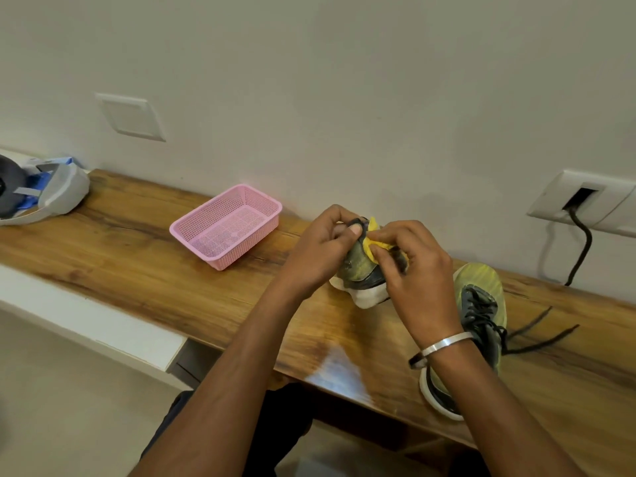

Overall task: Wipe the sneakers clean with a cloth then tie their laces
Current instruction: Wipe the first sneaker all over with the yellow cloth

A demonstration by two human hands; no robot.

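Lower right of frame: second sneaker [480, 318] lying on the counter [172, 270], partly under the right forearm, laces [537, 335] trailing loose to the right. Untied, and no sign it is being worked on now.

Centre: wiping stage is underway, by my reading. Left hand [320, 249] is gripping the first sneaker [361, 270] at its top, fingers curled round the collar, steadying it on its white sole. Right hand [413, 270] is pinching a yellow cloth [373, 241] and pressing it against the upper; both grips are clenched on their things. Cloth is sitting between the two hands, touching the shoe, thumb of the left just beside it.

Left to do, judging from this: finish this shoe, wipe the other, tie both pairs of laces. Early in the task.

Farther back, centre left: pink basket [227, 228] standing well apart from the hands. Upper left edge: grey bag [51, 194] on the counter end. Right, on the wall: socket [581, 201] with a dark cable hanging.
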